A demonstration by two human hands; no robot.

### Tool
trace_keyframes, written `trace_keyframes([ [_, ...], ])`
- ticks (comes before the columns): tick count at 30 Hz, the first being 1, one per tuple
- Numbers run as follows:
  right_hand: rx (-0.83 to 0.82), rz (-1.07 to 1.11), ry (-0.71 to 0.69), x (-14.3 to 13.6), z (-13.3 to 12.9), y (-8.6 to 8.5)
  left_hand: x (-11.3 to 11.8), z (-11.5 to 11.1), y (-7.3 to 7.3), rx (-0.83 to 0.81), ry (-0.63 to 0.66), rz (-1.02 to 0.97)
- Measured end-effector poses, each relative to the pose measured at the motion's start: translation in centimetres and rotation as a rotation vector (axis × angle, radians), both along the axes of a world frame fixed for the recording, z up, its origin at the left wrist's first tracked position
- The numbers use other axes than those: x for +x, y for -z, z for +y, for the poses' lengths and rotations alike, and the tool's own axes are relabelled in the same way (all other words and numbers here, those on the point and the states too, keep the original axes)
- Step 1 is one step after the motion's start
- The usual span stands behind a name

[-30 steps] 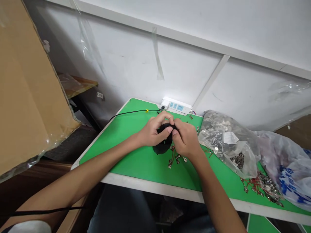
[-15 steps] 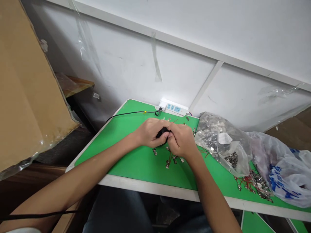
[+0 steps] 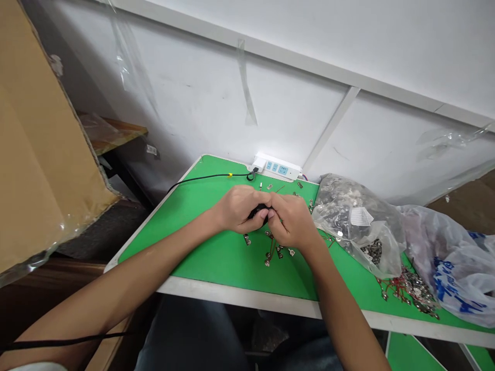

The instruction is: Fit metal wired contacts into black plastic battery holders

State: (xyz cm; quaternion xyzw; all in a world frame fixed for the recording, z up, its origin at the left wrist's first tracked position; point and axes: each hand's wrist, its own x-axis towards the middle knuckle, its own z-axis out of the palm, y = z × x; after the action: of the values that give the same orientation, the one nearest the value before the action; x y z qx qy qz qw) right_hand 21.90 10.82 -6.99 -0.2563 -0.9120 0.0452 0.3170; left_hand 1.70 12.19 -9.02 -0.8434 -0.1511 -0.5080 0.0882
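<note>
My left hand [image 3: 242, 208] and my right hand [image 3: 290, 219] meet above the green tabletop [image 3: 216, 257]. Between them is a black object [image 3: 258, 209], mostly hidden by the fingers. The left fingers curl round it, with the thumb across its near side. My right hand is closed against its right side, thumb and fingertips touching the left hand's. Small metal parts with thin reddish wires [image 3: 273, 250] lie on the table just below the hands, and more small parts [image 3: 300, 184] lie beyond them.
A white power strip [image 3: 276, 167] with a black cable [image 3: 201, 180] stands by the wall. To the right are a clear bag of metal parts [image 3: 340, 201], a pile of wired parts [image 3: 415, 293] and a white plastic bag [image 3: 460, 278]. A cardboard box [image 3: 46, 134] rises at the left.
The camera view has shifted slightly. Both hands keep their hold round the black object, with no clear movement over the table.
</note>
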Motion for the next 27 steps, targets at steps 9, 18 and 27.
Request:
trace_keyframes([
  [9,-0.050,-0.003,-0.064,0.3,0.0,0.2,0.1,-0.2,0.5,0.037,-0.020,0.005],
  [18,-0.034,0.010,-0.036,-0.1,0.0,0.8,-0.1,-0.5,0.3,0.028,-0.031,0.020],
  [27,-0.030,0.043,0.019,-0.4,0.2,1.1,-0.2,-0.6,-0.3,0.040,-0.037,0.031],
])
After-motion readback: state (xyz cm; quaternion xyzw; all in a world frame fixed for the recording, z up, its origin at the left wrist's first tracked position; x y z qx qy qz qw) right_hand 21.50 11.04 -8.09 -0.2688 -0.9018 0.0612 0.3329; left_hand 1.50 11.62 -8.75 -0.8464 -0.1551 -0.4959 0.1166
